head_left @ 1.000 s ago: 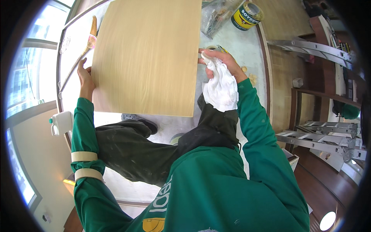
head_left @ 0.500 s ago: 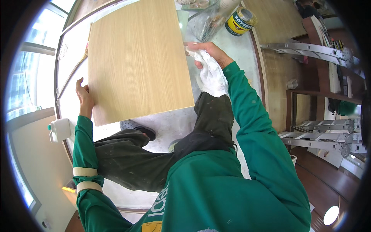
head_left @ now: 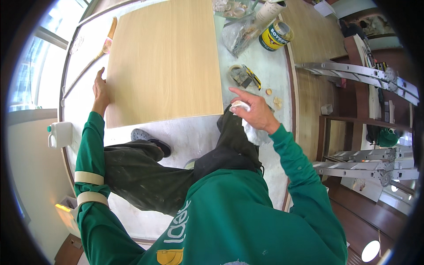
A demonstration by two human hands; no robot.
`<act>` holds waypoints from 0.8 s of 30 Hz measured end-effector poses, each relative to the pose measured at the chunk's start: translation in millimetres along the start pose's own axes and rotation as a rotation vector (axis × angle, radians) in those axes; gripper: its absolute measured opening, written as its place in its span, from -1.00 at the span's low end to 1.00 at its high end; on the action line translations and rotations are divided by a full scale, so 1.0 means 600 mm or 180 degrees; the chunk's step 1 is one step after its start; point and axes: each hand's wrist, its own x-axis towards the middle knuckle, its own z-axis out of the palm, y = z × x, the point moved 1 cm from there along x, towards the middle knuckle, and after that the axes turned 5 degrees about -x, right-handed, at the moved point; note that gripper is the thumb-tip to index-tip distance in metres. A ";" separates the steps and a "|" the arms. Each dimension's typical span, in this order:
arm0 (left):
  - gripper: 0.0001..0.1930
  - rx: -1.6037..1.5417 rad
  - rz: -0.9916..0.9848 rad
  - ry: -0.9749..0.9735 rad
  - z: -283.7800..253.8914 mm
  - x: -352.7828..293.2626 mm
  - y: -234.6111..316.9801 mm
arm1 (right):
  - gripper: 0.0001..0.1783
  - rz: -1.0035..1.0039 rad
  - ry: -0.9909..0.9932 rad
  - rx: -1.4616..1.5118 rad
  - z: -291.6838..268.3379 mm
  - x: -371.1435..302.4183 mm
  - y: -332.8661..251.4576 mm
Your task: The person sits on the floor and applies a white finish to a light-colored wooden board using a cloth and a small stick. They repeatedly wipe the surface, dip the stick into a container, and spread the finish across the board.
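A flat board with pale wood grain point(head_left: 165, 66) stretches in front of me. My left hand point(head_left: 101, 92) grips its left edge, with some fingers hidden behind it. Off the board's near right corner, my right hand point(head_left: 256, 110) is closed on a white cloth point(head_left: 256, 134), its index finger stretched out. The cloth hangs below the palm, over the white surface beside my knee. Beyond this hand lie a roll of tape point(head_left: 236, 73) and a yellow-and-black cutter knife point(head_left: 252, 77). Two tape rolls point(head_left: 89, 177) circle my left sleeve.
A paint can point(head_left: 274, 36) stands at the far right, beside a clear plastic bag point(head_left: 238, 37). A brush with a long handle point(head_left: 106, 46) lies left of the board. A white jug point(head_left: 60, 134) is at the left, and aluminium ladders point(head_left: 357, 73) are at the right.
My right hand has drawn away from the board's right edge toward me, taking the cloth along. The tape roll and cutter knife now show. My left hand remains at the left edge.
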 end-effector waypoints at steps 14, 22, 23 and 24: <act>-0.27 -0.0138 0.0127 0.0274 0.002 0.008 0.007 | -0.21 0.0827 -0.0395 0.2280 0.000 0.125 -0.025; -0.42 -0.0703 -0.0145 0.0247 0.042 -0.049 0.022 | -0.22 0.0736 0.0213 0.2381 0.004 0.092 0.004; -0.42 -0.0763 -0.0049 0.0285 0.055 -0.054 0.020 | -0.22 0.0777 0.0263 0.2368 -0.003 0.089 0.010; -0.43 -0.0820 0.0074 0.0253 0.065 -0.057 0.019 | -0.22 0.0827 0.0287 0.2252 -0.009 0.085 0.016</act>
